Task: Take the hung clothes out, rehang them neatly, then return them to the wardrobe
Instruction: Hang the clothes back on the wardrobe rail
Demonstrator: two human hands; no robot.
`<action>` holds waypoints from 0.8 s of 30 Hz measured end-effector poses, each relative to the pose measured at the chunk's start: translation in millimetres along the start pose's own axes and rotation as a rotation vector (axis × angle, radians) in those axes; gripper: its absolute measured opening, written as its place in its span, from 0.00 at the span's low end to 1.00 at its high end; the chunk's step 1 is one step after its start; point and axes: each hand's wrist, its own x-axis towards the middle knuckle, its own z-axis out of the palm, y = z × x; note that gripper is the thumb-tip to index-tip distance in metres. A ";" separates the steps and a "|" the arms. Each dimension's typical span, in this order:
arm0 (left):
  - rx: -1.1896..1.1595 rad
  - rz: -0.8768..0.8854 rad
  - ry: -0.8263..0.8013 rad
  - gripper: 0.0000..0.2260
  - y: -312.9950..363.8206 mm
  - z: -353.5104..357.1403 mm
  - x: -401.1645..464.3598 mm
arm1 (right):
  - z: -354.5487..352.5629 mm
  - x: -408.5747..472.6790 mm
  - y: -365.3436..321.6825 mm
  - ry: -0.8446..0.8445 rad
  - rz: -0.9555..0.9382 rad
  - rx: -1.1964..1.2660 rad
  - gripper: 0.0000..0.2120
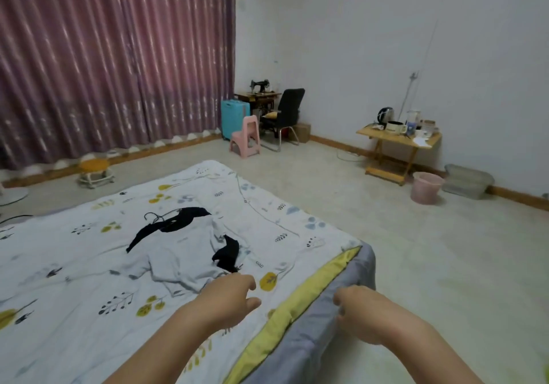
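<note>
Here the bed [89, 279] fills everything ahead of and under the left hand [228, 300], its floral quilt spread flat. On it, just beyond that hand's fingertips, lies the shirt [178, 253], pale with black sleeves or trim, rumpled and half twisted. At the shirt's far end, well beyond either hand, a black hanger [154, 216] shows its hook; it seems to sit partly in the neck.

The left hand hangs over the quilt with fingers loosely curled and holds nothing. The right hand [356, 309] is off the bed's edge, to the right of the left, fingers bent downward, also holding nothing.

By my reckoning the task is at its middle: one garment is out and laid down, but not yet straightened on its hanger (nor returned).

The wardrobe is not in view, so how many clothes remain cannot be told. Whether the hanger is properly threaded is unclear, and both forearms are cut off below.
</note>
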 end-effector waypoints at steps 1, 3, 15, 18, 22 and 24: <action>-0.021 -0.022 0.015 0.18 0.5 -2.1 10.0 | -6.0 12.6 6.7 0.021 -0.023 -0.012 0.15; -0.072 -0.062 0.048 0.18 2.8 -7.2 27.1 | -17.9 36.4 18.2 0.046 -0.063 -0.038 0.17; -0.190 -0.294 0.055 0.14 -21.4 -1.7 92.2 | -55.2 172.8 20.3 -0.044 -0.291 -0.144 0.17; -0.237 -0.343 0.047 0.15 -44.1 -7.2 118.6 | -64.1 212.9 4.9 -0.064 -0.337 -0.142 0.16; -0.269 -0.416 0.084 0.16 -86.5 -14.7 162.7 | -78.1 275.2 -25.6 -0.063 -0.390 -0.160 0.16; -0.297 -0.442 0.102 0.16 -111.8 -17.2 188.3 | -84.1 312.5 -43.7 -0.063 -0.417 -0.172 0.16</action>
